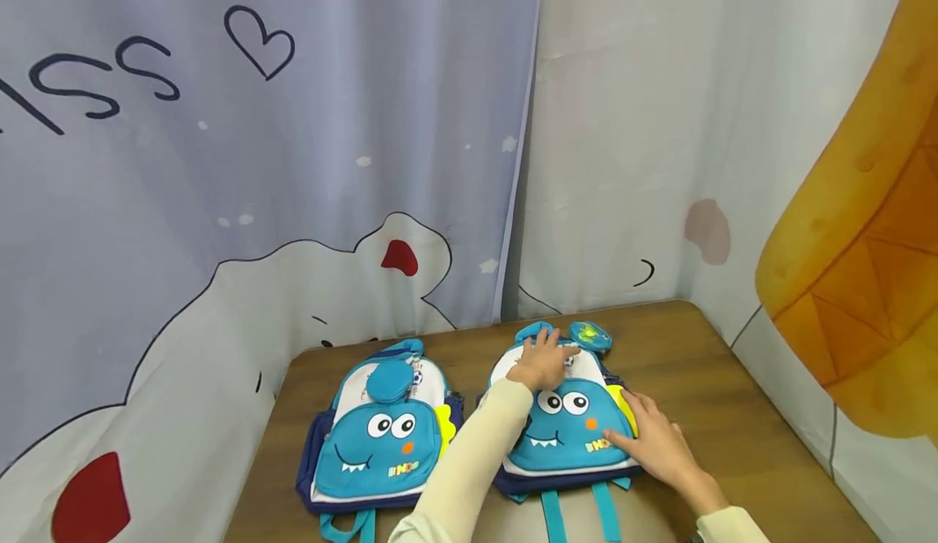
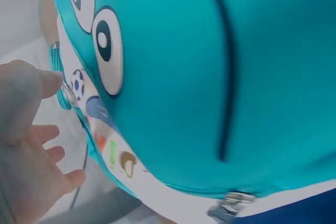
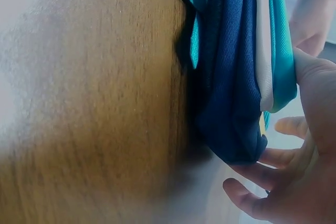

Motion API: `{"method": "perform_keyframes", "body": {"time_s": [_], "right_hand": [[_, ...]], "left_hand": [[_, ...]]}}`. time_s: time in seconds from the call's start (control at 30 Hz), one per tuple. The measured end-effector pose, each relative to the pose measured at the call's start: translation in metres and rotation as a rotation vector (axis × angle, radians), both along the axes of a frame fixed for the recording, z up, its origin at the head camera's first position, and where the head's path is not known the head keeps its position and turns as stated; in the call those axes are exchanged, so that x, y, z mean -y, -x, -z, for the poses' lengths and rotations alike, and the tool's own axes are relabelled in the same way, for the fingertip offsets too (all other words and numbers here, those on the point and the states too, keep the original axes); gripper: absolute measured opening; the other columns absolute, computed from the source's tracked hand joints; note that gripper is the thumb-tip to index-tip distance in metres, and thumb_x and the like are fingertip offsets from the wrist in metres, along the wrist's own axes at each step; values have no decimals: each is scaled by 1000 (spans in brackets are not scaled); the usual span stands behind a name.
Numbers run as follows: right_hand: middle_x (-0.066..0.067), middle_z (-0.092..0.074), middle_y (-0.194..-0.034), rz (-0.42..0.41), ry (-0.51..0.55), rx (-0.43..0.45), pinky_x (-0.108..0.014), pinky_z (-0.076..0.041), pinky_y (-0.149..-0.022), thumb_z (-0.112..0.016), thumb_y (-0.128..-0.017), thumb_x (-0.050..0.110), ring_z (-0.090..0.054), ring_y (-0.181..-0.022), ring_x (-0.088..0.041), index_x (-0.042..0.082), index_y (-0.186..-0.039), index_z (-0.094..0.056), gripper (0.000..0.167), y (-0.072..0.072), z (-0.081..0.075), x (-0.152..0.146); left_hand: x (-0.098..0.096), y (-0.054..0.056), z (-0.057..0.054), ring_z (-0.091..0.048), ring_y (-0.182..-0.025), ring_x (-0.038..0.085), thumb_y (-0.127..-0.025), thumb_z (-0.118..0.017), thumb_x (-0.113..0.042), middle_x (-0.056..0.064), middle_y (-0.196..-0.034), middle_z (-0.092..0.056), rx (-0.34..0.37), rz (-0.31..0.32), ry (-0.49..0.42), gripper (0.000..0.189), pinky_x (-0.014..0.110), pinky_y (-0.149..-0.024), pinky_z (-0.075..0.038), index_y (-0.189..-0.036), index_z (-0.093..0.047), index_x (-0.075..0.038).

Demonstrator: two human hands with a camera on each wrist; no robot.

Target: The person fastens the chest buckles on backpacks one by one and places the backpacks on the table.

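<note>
A backpack (image 1: 567,437) with a teal cartoon-face pocket, white top and navy sides lies on the wooden table, face up. Over its white upper panel my left hand (image 1: 544,361) spreads its fingers near the top; the left wrist view shows this hand (image 2: 31,135) beside the panel's printed pictures with nothing gripped. At the bag's right side is my right hand (image 1: 658,443), thumb on the front pocket and fingers by the yellow spikes (image 1: 623,411). In the right wrist view its loosely spread fingers (image 3: 244,195) are beside the navy side.
A matching backpack (image 1: 377,453) lies to the left, a round teal pouch (image 1: 390,380) on its white panel. Another round pouch (image 1: 590,336) is at the right bag's top corner. Teal straps (image 1: 553,517) hang toward the front of the table (image 1: 762,445). Printed curtains (image 1: 410,160) stand behind.
</note>
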State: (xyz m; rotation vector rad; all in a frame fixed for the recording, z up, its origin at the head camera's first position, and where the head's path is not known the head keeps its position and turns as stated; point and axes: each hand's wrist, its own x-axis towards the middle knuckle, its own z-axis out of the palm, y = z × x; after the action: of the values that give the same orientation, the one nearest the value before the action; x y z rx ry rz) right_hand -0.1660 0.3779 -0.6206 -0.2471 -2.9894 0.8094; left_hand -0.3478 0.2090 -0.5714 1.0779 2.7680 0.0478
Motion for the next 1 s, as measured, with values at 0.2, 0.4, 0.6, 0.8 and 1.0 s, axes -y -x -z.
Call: {"method": "perform_keyframes", "body": {"time_s": [0.2,0.4,0.6,0.8,1.0], "right_hand": [[-40,-45,-150,30,132,83,-78,-41,-103,-76,-91,59,-49,-135,-59,-6,-159,-36,102,-9,9,2],[-48,-35,-151,83,302,143,-75,-37,-111,-83,-91,45,-42,-138,-64,-18,-158,-16,113,0,-2,-6],[-49,-39,-144,158,401,243,-70,-37,-114,-88,-87,36,-46,-132,-60,-25,-149,-20,110,15,-10,-7],[-34,-63,-124,158,456,202,-61,-49,-105,-94,-79,27,-63,-112,-44,-24,-137,-45,91,20,-5,0],[-21,-70,-113,198,498,164,-54,-51,-100,-96,-73,19,-65,-104,-33,-18,-129,-57,78,21,0,0]], "left_hand": [[-15,-18,8,-19,-164,28,-109,-55,-25,3,-174,-28,-3,45,143,54,55,-127,-30,-158,-47,-48],[-39,-18,-9,-18,-163,27,-111,-52,-25,4,-173,-29,-3,66,238,54,55,-127,-28,-159,-45,-48],[-49,-12,-23,-23,-161,25,-112,-51,-33,1,-171,-32,-99,74,343,52,51,-125,-31,-159,-41,-51],[-54,-5,-8,-14,-165,25,-112,-53,-32,-1,-178,-17,-39,23,402,60,52,-129,-25,-163,-30,-54],[-70,3,6,-11,-166,24,-112,-51,-37,-2,-179,-11,-80,35,462,62,54,-129,-24,-163,-22,-58]]}}
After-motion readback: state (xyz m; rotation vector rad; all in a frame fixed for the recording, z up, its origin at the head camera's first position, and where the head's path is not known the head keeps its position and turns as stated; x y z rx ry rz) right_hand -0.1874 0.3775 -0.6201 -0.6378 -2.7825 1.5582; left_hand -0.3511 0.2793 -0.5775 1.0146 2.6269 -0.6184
